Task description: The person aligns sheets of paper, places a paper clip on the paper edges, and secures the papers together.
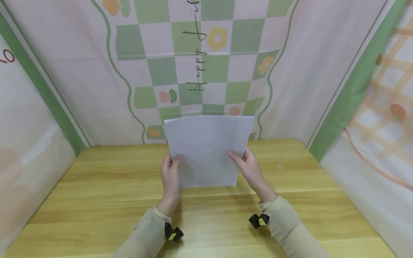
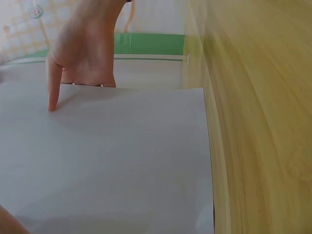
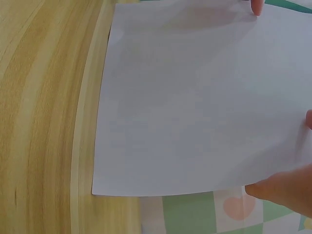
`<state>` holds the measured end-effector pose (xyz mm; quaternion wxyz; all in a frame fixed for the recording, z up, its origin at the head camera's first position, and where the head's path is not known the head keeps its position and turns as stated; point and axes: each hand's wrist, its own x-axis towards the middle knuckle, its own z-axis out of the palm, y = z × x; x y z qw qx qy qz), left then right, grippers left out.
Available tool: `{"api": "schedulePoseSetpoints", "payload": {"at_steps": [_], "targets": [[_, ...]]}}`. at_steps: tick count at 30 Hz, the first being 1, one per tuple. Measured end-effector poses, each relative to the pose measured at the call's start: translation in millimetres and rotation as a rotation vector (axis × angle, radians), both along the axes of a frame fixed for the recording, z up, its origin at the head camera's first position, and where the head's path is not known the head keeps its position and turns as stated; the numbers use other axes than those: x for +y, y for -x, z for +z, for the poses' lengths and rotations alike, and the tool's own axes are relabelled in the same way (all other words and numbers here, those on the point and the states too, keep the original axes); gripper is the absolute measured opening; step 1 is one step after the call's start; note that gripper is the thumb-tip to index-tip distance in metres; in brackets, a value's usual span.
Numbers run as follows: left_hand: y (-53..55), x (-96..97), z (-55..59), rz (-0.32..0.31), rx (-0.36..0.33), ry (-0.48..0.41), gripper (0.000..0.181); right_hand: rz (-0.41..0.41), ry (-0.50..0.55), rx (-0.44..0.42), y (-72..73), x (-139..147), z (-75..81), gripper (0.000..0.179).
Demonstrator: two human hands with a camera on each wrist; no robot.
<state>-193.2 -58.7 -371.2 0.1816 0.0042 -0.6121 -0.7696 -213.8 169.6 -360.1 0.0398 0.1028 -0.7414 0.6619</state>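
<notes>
White paper, held upright between two hands above the wood-grain tabletop. The left hand clamps the paper's left edge and the right hand its right edge, each with the thumb on the near face and the other fingers partly hidden behind. The upper edge bows slightly and overlaps the checked fabric backdrop in the head view; the lower edge runs nearly straight, and whether it touches the wood cannot be told. Tabletop extends to both sides of the hands and toward the wearer, bounded at left and right by printed side curtains. A small white clip lies to the right, apart from the right hand.
</notes>
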Motion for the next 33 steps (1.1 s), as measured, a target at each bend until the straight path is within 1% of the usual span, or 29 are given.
{"api": "schedulePoseSetpoints", "payload": {"at_steps": [4,11,25,33], "targets": [[-0.6,0.7,0.2,0.003,0.010,0.008,0.028,0.004,0.006,-0.001,-0.1,-0.3,0.4,0.048],[0.4,0.8,-0.9,0.004,0.025,-0.008,0.027,0.002,0.006,0.002,-0.1,-0.9,0.0,0.048],[-1.5,0.6,2.2,0.009,0.039,-0.026,0.029,0.001,0.007,0.013,-1.0,-2.8,2.7,0.049],[-1.7,-0.3,2.0,0.019,0.040,0.000,0.032,0.004,0.014,0.018,-0.2,-1.1,5.1,0.049]]}}
